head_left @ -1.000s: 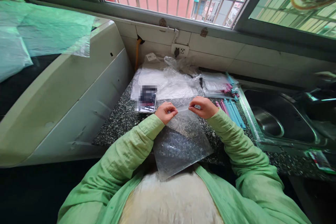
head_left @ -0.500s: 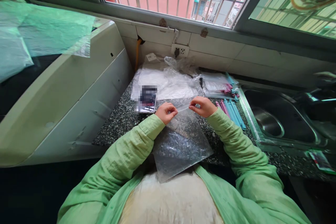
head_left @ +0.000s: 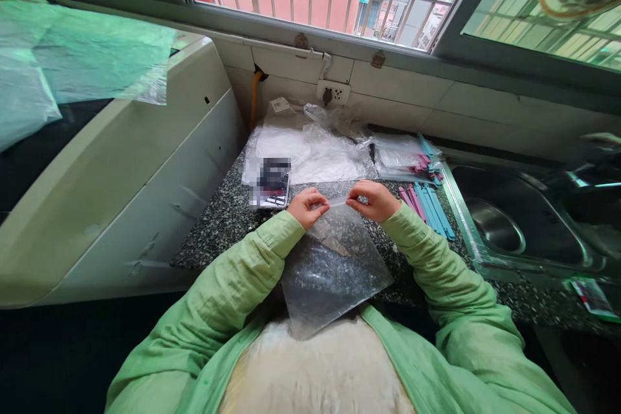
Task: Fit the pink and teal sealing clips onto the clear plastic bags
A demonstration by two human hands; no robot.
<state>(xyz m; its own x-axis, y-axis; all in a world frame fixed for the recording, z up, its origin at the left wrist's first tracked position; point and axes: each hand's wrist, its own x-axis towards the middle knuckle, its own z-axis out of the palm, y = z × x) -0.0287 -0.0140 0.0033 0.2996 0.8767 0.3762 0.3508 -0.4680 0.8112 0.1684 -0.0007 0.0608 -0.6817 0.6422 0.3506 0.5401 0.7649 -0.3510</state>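
Observation:
A clear plastic bag [head_left: 334,275] hangs from both hands, its lower corner reaching over the counter's front edge against my shirt. My left hand [head_left: 308,207] pinches one end of the bag's top edge between thumb and fingers. At the other end, my right hand [head_left: 372,200] holds the same edge in a like pinch. The short strip of edge between the hands looks whitish. Just right of my right hand lie several pink and turquoise flat strips [head_left: 434,207]. Left of my left hand is a phone-like item [head_left: 273,184], partly blurred out.
White plastic bags [head_left: 310,149] lie spread at the back of the speckled counter [head_left: 213,233]. A stack of clear packets [head_left: 395,155] with coloured strips sits beside them. To the right is a steel sink [head_left: 524,220]; a cream-coloured appliance [head_left: 160,174] stands left.
My right hand has shifted slightly left, closer to my left hand, and the bag's top edge bows a little between them. My left hand has hardly moved.

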